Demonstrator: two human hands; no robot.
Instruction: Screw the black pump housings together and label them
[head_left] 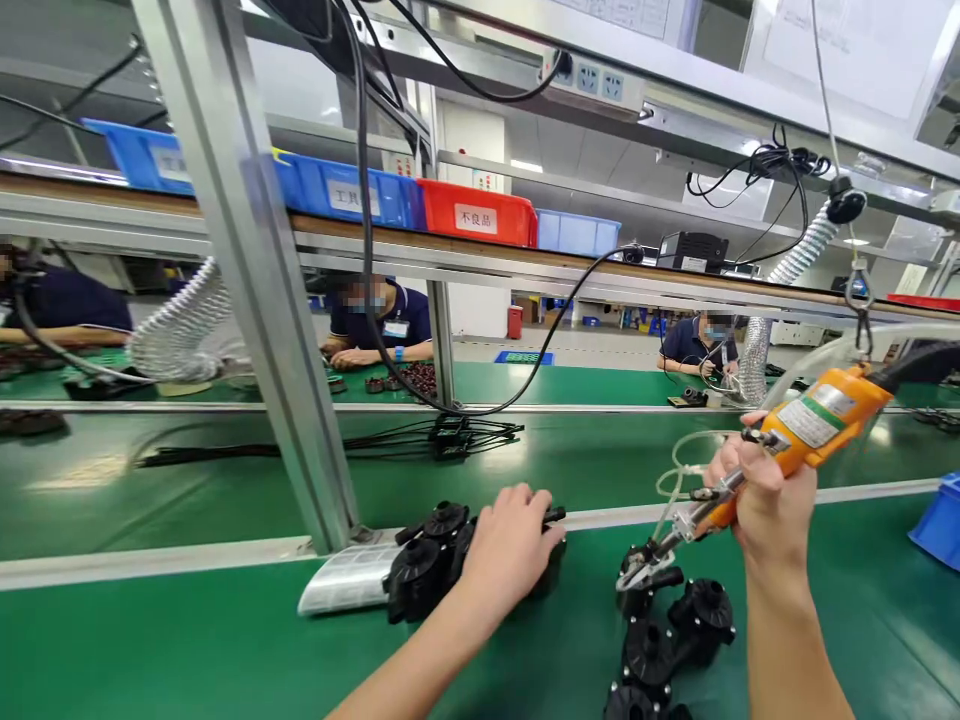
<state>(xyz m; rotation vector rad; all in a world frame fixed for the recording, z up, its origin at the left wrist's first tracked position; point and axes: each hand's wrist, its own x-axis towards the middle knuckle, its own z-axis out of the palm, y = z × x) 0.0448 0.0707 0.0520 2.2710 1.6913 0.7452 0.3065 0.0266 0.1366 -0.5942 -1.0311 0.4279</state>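
Note:
My right hand (772,490) is wrapped round an orange electric screwdriver (817,420) that hangs from a cord and hook. Its metal tip slants down onto a black round plastic housing (637,590), with a thin clear tube beside the shaft. Several more black housings (649,650) with small screws stand just below it. Over at the left, my left hand (510,540) rests on a group of black housings (420,575), its fingers bent over one that is mostly hidden. Whether those fingers grip it I cannot make out.
A silvery plastic packet (349,580) lies left of the housings, by a metal post (255,280). Black cables (450,437) lie on the belt behind. Blue and red bins (480,212) line the shelf above. Co-workers (382,320) sit across. A blue bin (937,520) stands far right.

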